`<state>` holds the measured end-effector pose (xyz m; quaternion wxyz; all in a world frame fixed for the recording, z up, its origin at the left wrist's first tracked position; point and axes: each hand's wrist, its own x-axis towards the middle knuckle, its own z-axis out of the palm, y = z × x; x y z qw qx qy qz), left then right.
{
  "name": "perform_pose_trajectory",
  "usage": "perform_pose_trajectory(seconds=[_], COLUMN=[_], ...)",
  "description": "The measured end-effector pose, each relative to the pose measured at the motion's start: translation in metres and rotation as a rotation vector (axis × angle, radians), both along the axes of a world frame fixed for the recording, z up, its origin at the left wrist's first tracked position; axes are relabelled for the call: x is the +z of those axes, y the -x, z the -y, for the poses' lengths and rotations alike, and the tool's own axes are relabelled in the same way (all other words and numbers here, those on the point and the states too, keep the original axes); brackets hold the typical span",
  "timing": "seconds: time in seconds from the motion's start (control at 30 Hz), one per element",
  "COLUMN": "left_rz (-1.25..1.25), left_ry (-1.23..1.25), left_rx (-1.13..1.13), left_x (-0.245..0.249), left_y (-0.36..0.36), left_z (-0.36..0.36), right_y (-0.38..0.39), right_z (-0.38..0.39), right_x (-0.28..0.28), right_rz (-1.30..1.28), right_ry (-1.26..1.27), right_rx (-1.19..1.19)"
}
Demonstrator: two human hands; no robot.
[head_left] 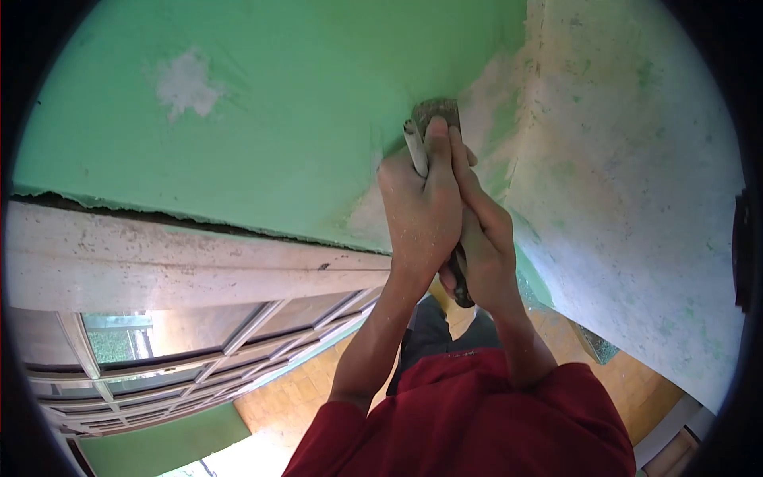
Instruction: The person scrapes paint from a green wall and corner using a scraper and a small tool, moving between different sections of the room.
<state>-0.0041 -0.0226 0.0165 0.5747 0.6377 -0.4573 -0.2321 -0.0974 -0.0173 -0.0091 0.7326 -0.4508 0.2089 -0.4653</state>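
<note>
Both hands are raised against the green wall (294, 103), wrapped round a scraper. Its worn, wide blade (436, 106) lies at the wall, close to the corner. My left hand (421, 203) is closed, with its fingers pressed up near the blade. A white stick with a dark tip, looking like a cigarette (415, 149), pokes out of that hand. My right hand (487, 242) is closed on the scraper from the other side. Below the hands, the dark end of the scraper's handle (462, 296) shows; the rest is hidden by fingers.
A pale, patchy wall (612, 167) meets the green one at the right. A bare whitish patch (188, 84) marks the green wall. At lower left runs a wooden frame (159, 258) with glass panes (183, 334), a cracked gap above it. Tiled floor (294, 397) lies far below.
</note>
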Motion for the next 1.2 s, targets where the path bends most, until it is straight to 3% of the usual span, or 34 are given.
perform_pose_trajectory(seconds=[0.1, 0.2, 0.23, 0.37, 0.47, 0.6, 0.7, 0.8, 0.87, 0.93, 1.07, 1.13, 1.2], left_rz=[-0.166, -0.063, -0.024, -0.094, 0.040, -0.097, 0.079, -0.061, -0.039, 0.025, -0.049, 0.104, 0.015], left_ry=[-0.018, 0.030, -0.074, -0.058, -0.053, -0.037, -0.015, -0.059, -0.078, -0.099, -0.148, -0.054, -0.104], left_rx=[0.009, -0.029, -0.035, 0.037, -0.030, 0.061, 0.001, 0.106, 0.133, 0.042, 0.073, 0.002, 0.044], left_x=[-0.004, -0.002, 0.013, -0.019, 0.010, -0.002, 0.012, 0.003, 0.004, 0.020, 0.005, 0.020, 0.006], left_y=[0.002, 0.000, 0.001, -0.004, 0.000, 0.002, 0.000, 0.005, 0.003, 0.004, -0.002, 0.002, 0.002], left_z=[-0.008, 0.005, 0.007, -0.009, 0.008, 0.000, 0.009, -0.006, -0.005, 0.002, -0.005, 0.006, -0.012], right_y=[-0.003, 0.001, 0.002, 0.001, 0.004, -0.005, 0.002, 0.007, 0.009, 0.007, 0.001, 0.006, 0.002], right_z=[-0.014, -0.007, -0.002, -0.010, 0.003, -0.015, 0.001, -0.004, -0.005, -0.009, -0.012, 0.000, -0.008], right_x=[-0.007, -0.005, -0.005, -0.010, 0.001, -0.012, -0.001, 0.002, 0.007, 0.003, -0.005, 0.011, -0.001], right_rz=[-0.056, -0.068, -0.028, -0.051, 0.040, 0.029, 0.045, 0.042, 0.012, 0.047, 0.088, 0.043, 0.107], right_ry=[-0.015, -0.122, -0.079, -0.054, -0.046, -0.082, -0.093, -0.095, -0.226, -0.172, -0.117, -0.154, -0.116], right_rx=[0.020, 0.044, 0.055, 0.065, 0.064, 0.092, 0.109, 0.112, 0.190, 0.146, 0.137, 0.117, 0.109])
